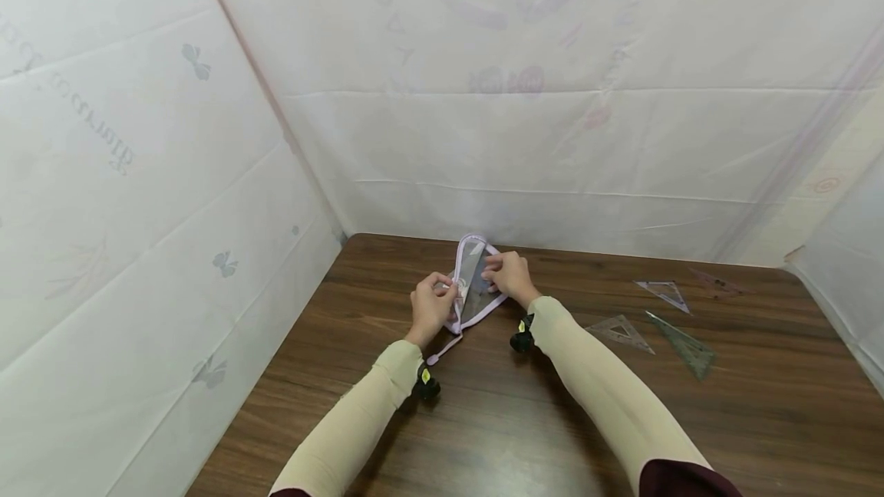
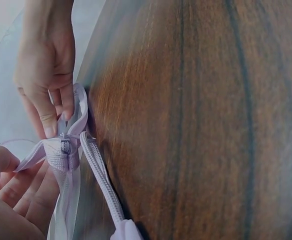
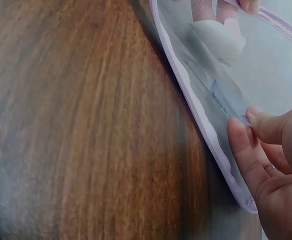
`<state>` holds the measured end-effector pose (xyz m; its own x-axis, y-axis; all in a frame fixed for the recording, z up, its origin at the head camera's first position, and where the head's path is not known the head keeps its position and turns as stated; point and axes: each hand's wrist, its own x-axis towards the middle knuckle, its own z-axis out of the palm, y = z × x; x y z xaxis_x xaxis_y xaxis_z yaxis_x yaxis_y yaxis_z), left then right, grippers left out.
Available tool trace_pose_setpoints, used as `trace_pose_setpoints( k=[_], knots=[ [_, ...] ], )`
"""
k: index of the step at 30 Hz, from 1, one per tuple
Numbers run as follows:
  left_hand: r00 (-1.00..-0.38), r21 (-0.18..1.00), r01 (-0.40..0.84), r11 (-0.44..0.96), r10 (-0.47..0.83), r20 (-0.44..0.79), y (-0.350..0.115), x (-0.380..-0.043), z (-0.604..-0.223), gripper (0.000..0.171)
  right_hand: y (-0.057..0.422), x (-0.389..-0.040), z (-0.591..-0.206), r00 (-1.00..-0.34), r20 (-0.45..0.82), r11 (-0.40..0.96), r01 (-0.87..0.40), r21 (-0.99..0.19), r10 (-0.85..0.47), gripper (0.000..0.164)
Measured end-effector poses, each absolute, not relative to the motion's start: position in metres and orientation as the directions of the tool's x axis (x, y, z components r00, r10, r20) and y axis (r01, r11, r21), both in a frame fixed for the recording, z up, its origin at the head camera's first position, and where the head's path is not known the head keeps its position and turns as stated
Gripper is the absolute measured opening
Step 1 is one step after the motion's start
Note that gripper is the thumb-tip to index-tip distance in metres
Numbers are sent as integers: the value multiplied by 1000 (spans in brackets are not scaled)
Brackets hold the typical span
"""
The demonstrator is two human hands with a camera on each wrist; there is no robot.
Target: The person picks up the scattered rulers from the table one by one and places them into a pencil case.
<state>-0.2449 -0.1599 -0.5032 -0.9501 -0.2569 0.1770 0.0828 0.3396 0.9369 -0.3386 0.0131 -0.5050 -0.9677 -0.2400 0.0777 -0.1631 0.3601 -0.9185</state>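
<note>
A mesh zip pouch (image 1: 476, 307) with lilac trim lies tilted near the table's back edge, its mouth spread apart. My left hand (image 1: 433, 303) grips the lilac edge by the zip end; thumb and fingers stand on either side of the trim (image 2: 35, 156) in the left wrist view. My right hand (image 1: 511, 274) reaches in at the pouch's other side. Between its thumb and forefinger it pinches a translucent bluish plastic strip (image 3: 228, 101) with small dark marks, seen against the mesh. A lilac pull cord (image 2: 102, 175) hangs from the zip end.
On the right of the brown wooden table (image 1: 511, 420) lie set squares: a purple one (image 1: 680, 304), a reddish one (image 1: 718, 283), a clear one (image 1: 625, 320) and a green one (image 1: 693, 353). White printed sheeting (image 1: 483, 144) rises behind the table and along its sides.
</note>
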Motion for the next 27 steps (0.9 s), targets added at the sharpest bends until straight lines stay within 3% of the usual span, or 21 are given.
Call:
trace_pose_setpoints(
  k=[13, 21, 27],
  knots=[
    [-954, 940, 93, 328, -243, 179, -158, -244, -503, 8, 17, -340, -508, -967, 80, 396, -175, -902, -244, 37],
    [-950, 942, 83, 325, -258, 173, -157, -245, -502, 8, 19, -339, -507, -958, 106, 417, -214, -883, -267, 66],
    [-951, 935, 81, 345, -255, 177, -157, -244, -501, 8, 22, -339, -507, -953, 134, 402, -238, -884, -271, 68]
  ],
)
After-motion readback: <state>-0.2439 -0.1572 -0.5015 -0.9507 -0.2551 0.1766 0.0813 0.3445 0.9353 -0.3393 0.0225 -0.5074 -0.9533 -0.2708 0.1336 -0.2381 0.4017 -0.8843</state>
